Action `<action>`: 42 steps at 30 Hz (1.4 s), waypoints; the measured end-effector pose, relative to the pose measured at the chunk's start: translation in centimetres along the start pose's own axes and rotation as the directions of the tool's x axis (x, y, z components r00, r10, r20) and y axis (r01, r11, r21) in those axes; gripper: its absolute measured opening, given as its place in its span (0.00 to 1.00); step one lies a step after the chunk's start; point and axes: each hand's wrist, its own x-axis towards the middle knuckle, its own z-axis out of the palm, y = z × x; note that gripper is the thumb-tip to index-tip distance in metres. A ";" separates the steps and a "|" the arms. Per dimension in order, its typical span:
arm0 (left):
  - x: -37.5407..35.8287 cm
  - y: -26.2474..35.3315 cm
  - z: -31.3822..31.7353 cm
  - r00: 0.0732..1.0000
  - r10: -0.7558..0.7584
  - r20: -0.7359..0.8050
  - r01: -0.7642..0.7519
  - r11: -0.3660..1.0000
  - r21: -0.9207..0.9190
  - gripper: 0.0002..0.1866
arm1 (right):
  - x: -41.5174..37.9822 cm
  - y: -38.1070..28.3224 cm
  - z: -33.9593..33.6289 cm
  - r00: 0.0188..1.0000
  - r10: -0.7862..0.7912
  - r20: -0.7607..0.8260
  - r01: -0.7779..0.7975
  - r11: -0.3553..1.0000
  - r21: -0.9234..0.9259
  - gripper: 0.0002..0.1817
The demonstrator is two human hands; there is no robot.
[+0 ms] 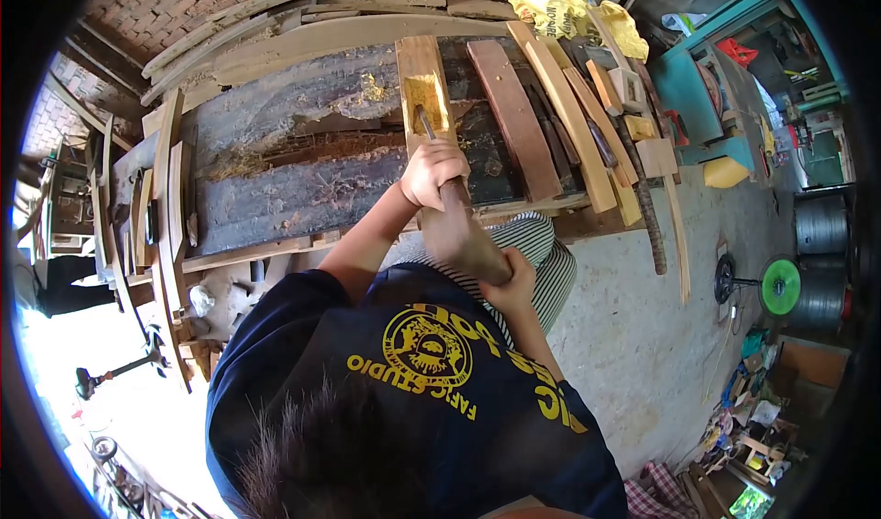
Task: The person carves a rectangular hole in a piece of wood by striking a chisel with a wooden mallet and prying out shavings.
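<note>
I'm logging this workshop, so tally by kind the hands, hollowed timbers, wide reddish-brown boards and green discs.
Hands: 2, left hand and right hand
Hollowed timber: 1
Wide reddish-brown board: 1
Green disc: 1
Total: 5

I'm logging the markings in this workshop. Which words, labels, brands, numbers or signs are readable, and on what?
"FAFIC STUDIO": dark shirt, beside its round emblem.
Shirt's larger yellow letters: broken by folds, not fully readable.
Emblem's ring lettering: too small.
Yellow bag: print too blurred.
</note>
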 end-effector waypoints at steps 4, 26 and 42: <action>-0.3 0.2 0.2 0.999 -0.024 0.024 0.024 1.000 -0.002 0.07 | -0.1 0.6 0.7 0.999 -0.047 0.027 0.041 0.980 0.197 0.18; 3.7 -3.5 -6.6 0.662 -0.383 -0.645 0.142 0.908 -0.394 0.12 | -3.6 0.1 0.2 0.985 0.175 -0.006 -0.164 0.935 0.313 0.17; 2.0 -0.9 -1.0 0.988 0.118 0.101 -0.112 0.992 -0.063 0.19 | -4.8 2.4 0.8 0.962 0.274 -0.007 -0.240 0.856 0.457 0.23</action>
